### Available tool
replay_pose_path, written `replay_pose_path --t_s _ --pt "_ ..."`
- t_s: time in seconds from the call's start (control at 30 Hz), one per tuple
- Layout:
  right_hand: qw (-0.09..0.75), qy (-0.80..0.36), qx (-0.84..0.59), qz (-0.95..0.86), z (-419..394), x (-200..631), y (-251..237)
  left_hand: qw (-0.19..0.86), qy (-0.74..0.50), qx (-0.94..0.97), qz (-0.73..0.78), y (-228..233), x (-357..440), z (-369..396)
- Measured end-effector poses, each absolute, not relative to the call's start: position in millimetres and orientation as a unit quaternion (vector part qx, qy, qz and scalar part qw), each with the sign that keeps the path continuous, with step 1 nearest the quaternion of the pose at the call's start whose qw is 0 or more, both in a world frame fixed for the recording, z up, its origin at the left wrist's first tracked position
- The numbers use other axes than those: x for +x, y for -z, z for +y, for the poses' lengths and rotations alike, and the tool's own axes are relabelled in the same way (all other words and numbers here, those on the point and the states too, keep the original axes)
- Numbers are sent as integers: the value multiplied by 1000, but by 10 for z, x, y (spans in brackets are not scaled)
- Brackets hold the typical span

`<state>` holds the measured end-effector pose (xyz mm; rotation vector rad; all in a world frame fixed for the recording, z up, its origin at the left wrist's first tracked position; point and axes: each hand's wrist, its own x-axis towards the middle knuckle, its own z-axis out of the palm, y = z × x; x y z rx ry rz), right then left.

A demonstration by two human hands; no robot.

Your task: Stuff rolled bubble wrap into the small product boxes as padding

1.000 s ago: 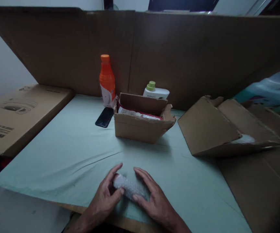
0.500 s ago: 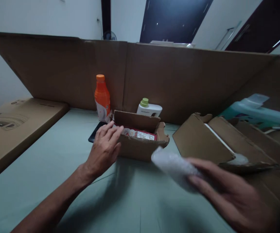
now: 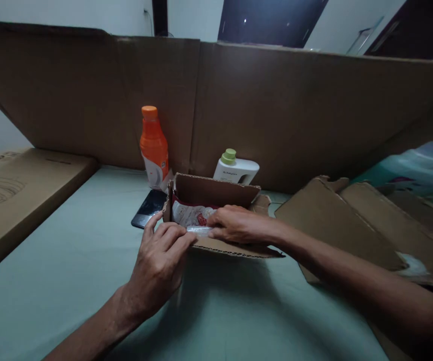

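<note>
Both hands meet at the near wall of the small cardboard box [image 3: 216, 198]. The right hand [image 3: 235, 225] reaches over the rim, its grip closed down on a bubble-wrapped bundle [image 3: 200, 230] lying just inside — long axis running left to right along that wall. The left hand [image 3: 160, 260] sits just left of the bundle, fingertips pinching the box's near edge beside it. Beyond the left hand's grip lie a phone [image 3: 149, 208] and an orange bottle [image 3: 153, 146] on the bench [image 3: 88, 260].

Small box [image 3: 216, 245] mid-table [image 3: 69, 281]; phone [image 3: 149, 208] just left of it; two bottles [image 3: 154, 146] [image 3: 236, 169] behind, against cardboard wall [image 3: 295, 110]; flattened cartons [image 3: 352, 225] toward right edge; flat carton [image 3: 21, 185] along left edge.
</note>
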<state>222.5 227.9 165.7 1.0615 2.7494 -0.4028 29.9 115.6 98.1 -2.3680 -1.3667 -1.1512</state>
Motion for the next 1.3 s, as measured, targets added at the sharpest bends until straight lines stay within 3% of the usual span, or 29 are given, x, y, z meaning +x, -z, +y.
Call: replay_pose_path --t_s 0.2,0.27,0.33,0.43,0.5,0.63,0.77,0.9,1.07,1.3 --pt "94 45 388 916 2355 2166 -1715 99 413 -777 -465 -1012 331 1250" --pt "19 10 412 911 2285 2401 -1941 109 451 -747 -476 -1010 276 1238" --pt "-117 -30 457 881 2084 2767 -2134 94 492 -705 -501 -968 148 1182" --pt "-249 -23 529 811 1612 3348 -2099 -14 501 -646 -576 -787 -118 1032" --pt "-280 59 569 771 1349 3570 -1804 -120 483 -610 -617 -618 -244 938" --pt "-317 201 584 720 1330 3377 -1009 -289 466 -576 -606 -382 -167 971" --pt "-318 267 592 691 1622 2959 -690 -365 491 -584 -533 -408 204 1275" --pt "-340 246 618 665 1364 3184 -622 -403 513 -568 -502 -447 570 1213" --pt "-371 187 636 651 480 3403 -487 -476 467 -518 -536 -374 514 368" --pt "-405 282 467 734 199 2376 -563 -395 503 -396 -659 -556 -323 -147"
